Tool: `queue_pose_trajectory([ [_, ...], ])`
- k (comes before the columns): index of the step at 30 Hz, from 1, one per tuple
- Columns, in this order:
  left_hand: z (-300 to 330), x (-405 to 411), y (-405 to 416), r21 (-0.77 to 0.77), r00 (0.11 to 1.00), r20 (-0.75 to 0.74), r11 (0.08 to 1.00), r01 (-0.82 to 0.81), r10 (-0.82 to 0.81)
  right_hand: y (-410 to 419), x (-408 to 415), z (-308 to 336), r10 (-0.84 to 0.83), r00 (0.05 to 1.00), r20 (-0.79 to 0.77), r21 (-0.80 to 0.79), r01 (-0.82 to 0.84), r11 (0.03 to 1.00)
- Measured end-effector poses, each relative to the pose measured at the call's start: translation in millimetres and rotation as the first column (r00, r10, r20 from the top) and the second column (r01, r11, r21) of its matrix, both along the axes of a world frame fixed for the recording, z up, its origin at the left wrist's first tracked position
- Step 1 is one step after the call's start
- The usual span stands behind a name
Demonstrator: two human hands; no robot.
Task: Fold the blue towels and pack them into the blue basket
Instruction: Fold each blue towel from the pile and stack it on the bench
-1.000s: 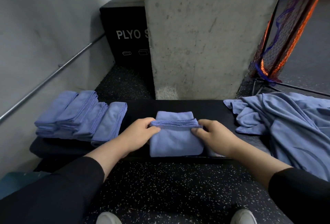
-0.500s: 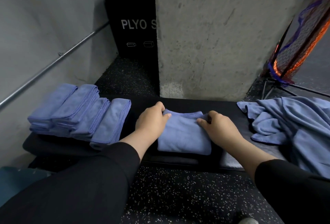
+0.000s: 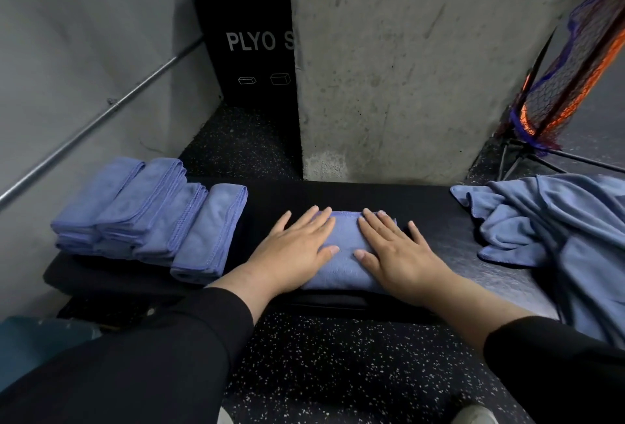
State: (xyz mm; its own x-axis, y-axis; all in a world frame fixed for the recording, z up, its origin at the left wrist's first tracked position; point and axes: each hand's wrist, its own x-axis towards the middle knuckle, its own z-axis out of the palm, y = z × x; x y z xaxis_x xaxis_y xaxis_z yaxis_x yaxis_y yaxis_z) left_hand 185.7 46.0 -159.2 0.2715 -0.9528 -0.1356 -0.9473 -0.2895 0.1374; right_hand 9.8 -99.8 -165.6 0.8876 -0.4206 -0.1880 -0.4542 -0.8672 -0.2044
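Folded towel (image 3: 345, 254) sits mid-bench (image 3: 439, 214), long axis running near-to-far, one short end toward the pillar (image 3: 406, 68). Left hand (image 3: 294, 251) and right hand (image 3: 395, 251) both lie flat on it, fingers straight, pressing down. Folded stack (image 3: 148, 217) at left, unfolded pile (image 3: 558, 231) at right.

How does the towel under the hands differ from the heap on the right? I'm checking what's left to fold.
The towel under the hands is folded into a flat rectangle; the heap on the right is loose and crumpled. Both hands press the first; nothing touches the heap. Both are blue and lie on the black bench.
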Motion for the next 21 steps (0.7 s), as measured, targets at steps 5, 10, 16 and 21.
queue_pose_trajectory([
  [5,1.1,0.6,0.0,0.055,0.998,-0.06,0.998,-0.02,0.023,-7.4,-5.4,3.3,-0.023,1.0,0.002,0.0,0.023,1.0],
  [10,6.3,-1.6,-5.1,-0.078,1.0,0.019,0.997,-0.01,0.011,-7.8,-20.0,10.7,0.252,0.881,0.4,-0.221,-0.175,0.96],
  [16,15.3,-10.5,10.1,-0.257,0.987,0.042,0.953,0.163,-0.157,-7.9,-36.0,0.6,0.298,0.921,0.252,-0.106,-0.28,0.954],
  [21,13.2,-22.2,25.1,-0.144,0.989,0.074,0.98,0.137,-0.127,1.4,-27.4,7.2,0.15,0.915,0.374,-0.052,-0.141,0.989],
])
